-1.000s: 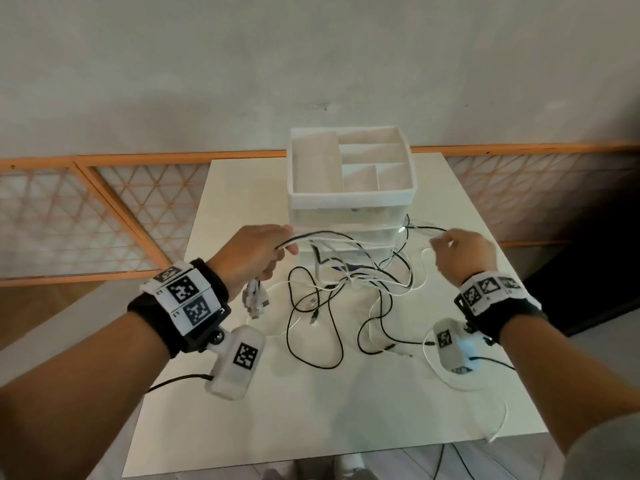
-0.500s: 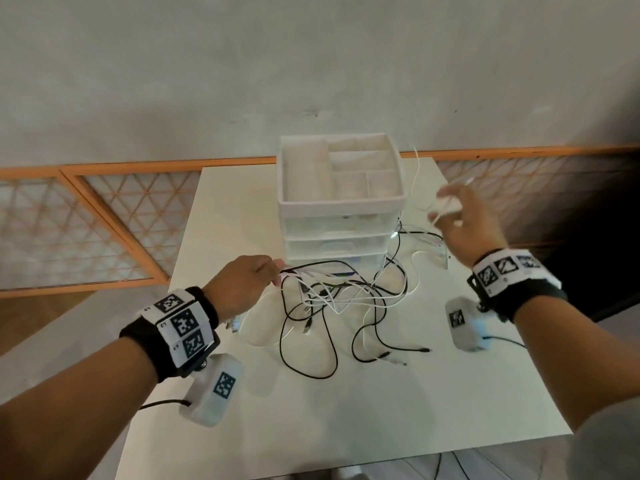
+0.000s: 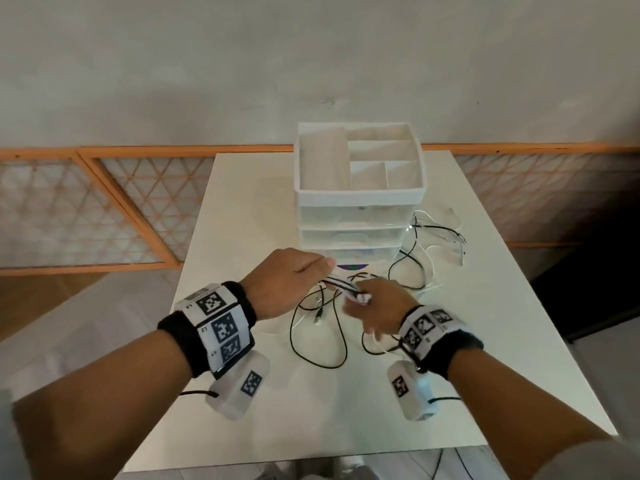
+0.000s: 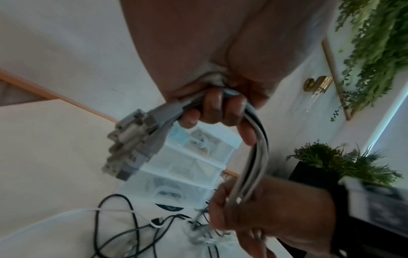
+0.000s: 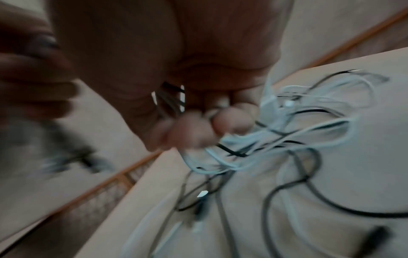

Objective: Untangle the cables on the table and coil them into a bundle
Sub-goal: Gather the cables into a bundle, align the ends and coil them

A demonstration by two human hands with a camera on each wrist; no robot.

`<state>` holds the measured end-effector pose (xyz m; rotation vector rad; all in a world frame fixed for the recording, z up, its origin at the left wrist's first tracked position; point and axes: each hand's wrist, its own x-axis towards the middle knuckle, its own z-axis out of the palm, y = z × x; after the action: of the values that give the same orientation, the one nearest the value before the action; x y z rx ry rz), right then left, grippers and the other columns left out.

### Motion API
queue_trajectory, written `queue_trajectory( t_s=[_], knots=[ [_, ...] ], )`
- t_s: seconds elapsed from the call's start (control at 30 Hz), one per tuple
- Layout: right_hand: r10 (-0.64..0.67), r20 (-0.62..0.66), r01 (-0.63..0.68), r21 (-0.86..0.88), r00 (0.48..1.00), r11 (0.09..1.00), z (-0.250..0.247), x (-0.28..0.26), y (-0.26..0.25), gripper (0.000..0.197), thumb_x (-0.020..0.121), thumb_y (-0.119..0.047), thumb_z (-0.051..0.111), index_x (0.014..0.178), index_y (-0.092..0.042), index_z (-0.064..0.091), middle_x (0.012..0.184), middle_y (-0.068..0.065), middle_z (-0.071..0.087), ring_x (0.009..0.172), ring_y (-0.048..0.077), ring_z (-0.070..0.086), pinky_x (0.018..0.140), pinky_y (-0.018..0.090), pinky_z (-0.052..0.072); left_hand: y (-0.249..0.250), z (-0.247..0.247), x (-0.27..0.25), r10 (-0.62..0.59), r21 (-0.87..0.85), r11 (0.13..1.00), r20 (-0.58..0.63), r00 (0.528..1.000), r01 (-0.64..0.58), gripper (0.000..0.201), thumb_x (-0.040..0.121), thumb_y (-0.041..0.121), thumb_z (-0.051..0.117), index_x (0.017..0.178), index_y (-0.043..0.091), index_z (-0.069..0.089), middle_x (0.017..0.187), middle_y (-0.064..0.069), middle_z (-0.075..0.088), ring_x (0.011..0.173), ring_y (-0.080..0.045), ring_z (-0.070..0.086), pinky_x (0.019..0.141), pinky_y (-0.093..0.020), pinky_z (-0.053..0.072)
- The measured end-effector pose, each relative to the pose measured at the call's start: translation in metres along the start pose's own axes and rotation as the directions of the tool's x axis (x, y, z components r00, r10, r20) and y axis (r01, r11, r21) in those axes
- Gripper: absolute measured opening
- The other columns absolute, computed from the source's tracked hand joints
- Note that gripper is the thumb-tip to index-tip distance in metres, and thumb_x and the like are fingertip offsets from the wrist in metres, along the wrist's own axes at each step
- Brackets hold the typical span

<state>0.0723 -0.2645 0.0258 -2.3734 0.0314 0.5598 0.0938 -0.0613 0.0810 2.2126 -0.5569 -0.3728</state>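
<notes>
Black and white cables (image 3: 408,268) lie tangled on the white table (image 3: 346,410) in front of the drawer unit. My left hand (image 3: 294,285) grips a gathered run of the cables (image 3: 341,284); in the left wrist view its fingers (image 4: 212,108) curl round them, and several grey plugs (image 4: 130,146) hang from the fist. My right hand (image 3: 375,308) closes on the same run just right of the left hand (image 4: 260,209). The right wrist view is blurred but shows its fingertips (image 5: 192,129) pinched on white and black strands (image 5: 276,139). Loose loops trail on the table below both hands.
A white drawer unit (image 3: 360,199) with an open divided top tray stands at the table's far middle. More cable ends (image 3: 446,237) lie to its right. An orange lattice railing (image 3: 104,202) runs behind the table. Green plants (image 4: 344,160) show in the left wrist view.
My right hand has come down from high on the right beside the drawer unit to meet the left hand and take hold of the gathered cables. The left hand has stayed near the table's middle.
</notes>
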Motion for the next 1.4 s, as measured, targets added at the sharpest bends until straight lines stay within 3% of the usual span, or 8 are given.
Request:
queue_trajectory(
  t_s=[0.07,0.2,0.37,0.47,0.6,0.73,0.97,1.4],
  knots=[
    [0.077,-0.178,-0.09,-0.064,0.981,0.994,-0.017,0.006,0.022,0.007,0.088,-0.024,0.061,0.089,-0.027,0.067,0.073,0.002,0.071,0.065,0.021,0.072,0.056,0.029,0.056,-0.011,-0.007,-0.012,-0.039,0.095,0.995,0.127,0.991,0.027,0.045,0.102,0.04,0.043,0.065,0.014,0.05,0.053,0.006,0.037,0.052,-0.009,0.034,0.058,-0.027,0.029],
    [-0.146,-0.596,0.042,-0.186,0.789,0.982,-0.027,0.009,0.044,0.02,0.088,-0.022,0.065,0.106,-0.028,0.065,0.062,-0.013,0.055,0.073,0.027,0.064,0.076,0.032,0.052,-0.044,0.003,-0.031,-0.226,0.353,0.927,0.265,0.937,0.124,0.031,0.102,0.033,0.045,0.116,0.021,0.069,0.086,-0.01,0.066,0.071,-0.018,0.053,0.061,-0.016,0.033],
    [0.045,-0.292,-0.11,-0.21,0.955,0.972,0.029,0.002,0.047,0.077,0.089,-0.029,0.064,0.151,-0.04,0.019,0.141,0.002,0.052,0.12,0.03,0.058,0.099,0.041,0.046,-0.082,0.027,-0.036,-0.392,0.473,0.83,0.118,0.912,0.296,0.028,0.1,0.023,0.045,0.092,0.006,0.067,0.081,-0.008,0.059,0.081,-0.026,0.054,0.066,-0.024,0.029],
    [-0.064,-0.136,0.018,-0.32,0.989,0.947,0.076,-0.009,0.043,0.057,0.089,-0.038,0.059,0.141,-0.038,0.034,0.135,-0.004,0.046,0.112,0.025,0.061,0.093,0.038,0.05,-0.088,0.029,-0.034,-0.443,0.431,0.821,0.066,0.894,0.375,0.028,0.1,0.019,0.045,0.093,0.005,0.068,0.095,-0.013,0.069,0.085,-0.028,0.057,0.064,-0.023,0.029],
    [-0.065,0.114,0.111,-0.459,0.991,0.881,0.114,-0.01,0.033,0.035,0.091,-0.032,0.059,0.126,-0.027,0.055,0.134,-0.005,0.04,0.103,0.027,0.062,0.087,0.037,0.05,-0.078,0.024,-0.03,-0.472,0.279,0.859,0.108,0.875,0.429,0.027,0.099,0.025,0.05,0.082,0.014,0.066,0.067,0.002,0.054,0.075,-0.023,0.049,0.053,-0.022,0.031],
    [-0.027,0.089,0.073,-0.563,0.996,0.823,0.11,-0.004,0.024,0.02,0.09,-0.019,0.058,0.108,-0.013,0.064,0.121,0.002,0.049,0.098,0.031,0.063,0.08,0.036,0.05,-0.061,0.014,-0.022,-0.413,0.117,0.908,0.107,0.904,0.401,0.043,0.1,0.048,0.04,0.091,0.022,0.073,0.084,-0.011,0.066,0.084,-0.029,0.062,0.077,-0.034,0.046],
    [-0.11,0.048,0.119,-0.497,0.993,0.86,0.089,-0.004,0.032,0.022,0.091,-0.035,0.052,0.109,-0.026,0.062,0.111,-0.005,0.061,0.104,0.023,0.062,0.084,0.033,0.048,-0.04,0.002,-0.01,-0.452,-0.346,0.84,-0.018,0.892,0.419,0.038,0.104,0.028,0.042,0.084,0.004,0.064,0.061,0.003,0.044,0.05,-0.012,0.035,0.049,-0.024,0.027],
    [-0.227,0.101,0.234,-0.672,0.969,0.703,0.134,-0.007,0.021,0.026,0.087,-0.021,0.05,0.103,-0.009,0.067,0.106,0.008,0.064,0.106,0.029,0.054,0.096,0.039,0.04,-0.058,0.022,-0.019,-0.497,-0.244,0.839,0.022,0.868,0.486,0.035,0.104,0.023,0.04,0.076,0.01,0.057,0.078,-0.006,0.057,0.062,-0.023,0.046,0.056,-0.026,0.037]
  ],
)
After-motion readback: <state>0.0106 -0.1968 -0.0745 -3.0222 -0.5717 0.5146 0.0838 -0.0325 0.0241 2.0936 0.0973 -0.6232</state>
